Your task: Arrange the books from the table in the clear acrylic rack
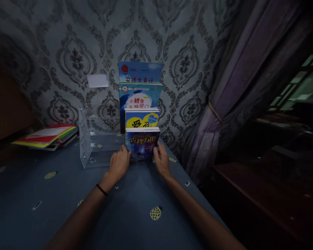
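Note:
A dark blue book (143, 144) with gold lettering stands upright at the front of a see-through tiered rack (83, 152). My left hand (120, 161) is closed on its lower left edge, and my right hand (161, 160) holds its right edge. Right behind it rises a yellow and blue book (142, 118), partly covered. Farther back and higher are a light blue book (140, 95) with red lettering and, rearmost, a blue book (141, 71). Each book's lower part is hidden by the one in front.
A stack of colourful books or folders (48, 137) lies left of the rack. Patterned wallpaper (77, 60) backs the blue cloth-covered surface (114, 215), with a white card (97, 80) against it. A tied curtain (214, 114) hangs at the right, past the surface's edge.

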Action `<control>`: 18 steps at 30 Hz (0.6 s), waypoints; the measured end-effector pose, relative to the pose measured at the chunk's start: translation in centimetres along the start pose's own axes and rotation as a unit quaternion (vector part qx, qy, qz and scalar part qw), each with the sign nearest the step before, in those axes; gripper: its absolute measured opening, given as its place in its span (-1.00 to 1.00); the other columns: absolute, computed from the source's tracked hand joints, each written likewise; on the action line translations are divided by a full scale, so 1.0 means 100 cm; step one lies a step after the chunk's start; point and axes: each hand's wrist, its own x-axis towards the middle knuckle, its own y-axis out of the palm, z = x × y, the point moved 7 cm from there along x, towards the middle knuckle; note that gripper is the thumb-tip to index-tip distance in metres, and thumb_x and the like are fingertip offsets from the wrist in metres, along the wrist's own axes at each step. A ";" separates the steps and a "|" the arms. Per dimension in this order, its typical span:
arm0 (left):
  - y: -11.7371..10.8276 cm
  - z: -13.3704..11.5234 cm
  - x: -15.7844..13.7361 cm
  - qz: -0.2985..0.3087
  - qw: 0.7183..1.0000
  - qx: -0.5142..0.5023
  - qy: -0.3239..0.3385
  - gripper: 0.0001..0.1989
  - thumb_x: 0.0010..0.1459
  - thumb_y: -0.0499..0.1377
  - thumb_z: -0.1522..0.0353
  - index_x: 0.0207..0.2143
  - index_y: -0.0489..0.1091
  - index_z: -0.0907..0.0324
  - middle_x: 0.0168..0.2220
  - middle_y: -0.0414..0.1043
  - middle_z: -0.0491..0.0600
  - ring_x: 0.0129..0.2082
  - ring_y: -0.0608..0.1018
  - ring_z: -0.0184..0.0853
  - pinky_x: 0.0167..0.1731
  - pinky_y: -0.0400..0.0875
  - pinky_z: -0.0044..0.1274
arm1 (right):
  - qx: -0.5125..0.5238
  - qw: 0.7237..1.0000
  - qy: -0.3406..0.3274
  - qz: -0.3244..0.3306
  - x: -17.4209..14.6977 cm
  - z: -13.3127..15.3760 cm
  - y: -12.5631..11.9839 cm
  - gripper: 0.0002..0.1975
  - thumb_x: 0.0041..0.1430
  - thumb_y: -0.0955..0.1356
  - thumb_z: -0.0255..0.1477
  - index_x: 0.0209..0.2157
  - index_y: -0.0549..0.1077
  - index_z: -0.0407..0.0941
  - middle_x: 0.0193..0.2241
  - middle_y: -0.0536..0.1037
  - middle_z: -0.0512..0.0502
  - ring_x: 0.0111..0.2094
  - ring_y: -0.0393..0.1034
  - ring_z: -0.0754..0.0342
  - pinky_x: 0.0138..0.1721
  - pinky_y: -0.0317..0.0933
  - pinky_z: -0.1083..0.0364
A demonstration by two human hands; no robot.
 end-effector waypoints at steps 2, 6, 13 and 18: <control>-0.001 0.002 0.000 0.001 1.000 -0.004 -0.002 -0.71 0.45 -0.12 0.30 -0.02 0.27 0.30 -0.15 0.58 0.25 -0.11 0.65 -0.07 -0.17 0.43 -0.40 | 0.005 1.000 0.007 0.000 0.000 -0.004 0.000 -0.50 0.37 0.20 -0.16 0.20 0.39 -0.09 0.13 0.47 -0.29 0.17 0.34 -0.13 0.20 0.22 -0.20; -0.008 0.006 0.001 0.001 1.000 -0.017 -0.005 -0.72 0.45 -0.08 0.26 -0.06 0.29 0.25 -0.12 0.58 0.20 -0.11 0.64 -0.09 -0.20 0.43 -0.42 | 0.011 1.000 0.019 -0.006 0.003 -0.005 0.000 -0.45 0.34 0.22 -0.11 0.20 0.38 -0.14 0.16 0.45 -0.34 0.19 0.33 -0.19 0.21 0.19 -0.27; -0.032 0.013 0.003 -0.062 0.996 -0.070 -0.005 -0.70 0.42 0.00 0.20 0.03 0.22 0.21 -0.06 0.54 0.16 -0.05 0.61 -0.10 -0.17 0.43 -0.42 | 0.030 0.998 0.011 -0.045 0.028 0.033 -0.005 -0.40 0.33 0.23 -0.05 0.22 0.36 -0.14 0.22 0.40 -0.31 0.25 0.26 -0.18 0.28 0.09 -0.22; -0.040 0.010 0.004 -0.102 0.981 -0.151 0.062 -0.71 0.40 0.02 0.32 0.12 0.15 0.20 0.07 0.45 0.16 0.08 0.52 -0.16 -0.01 0.41 -0.41 | 0.040 0.997 0.016 -0.069 0.041 0.050 -0.007 -0.41 0.31 0.23 -0.03 0.17 0.42 -0.13 0.19 0.43 -0.29 0.26 0.23 -0.20 0.27 0.10 -0.23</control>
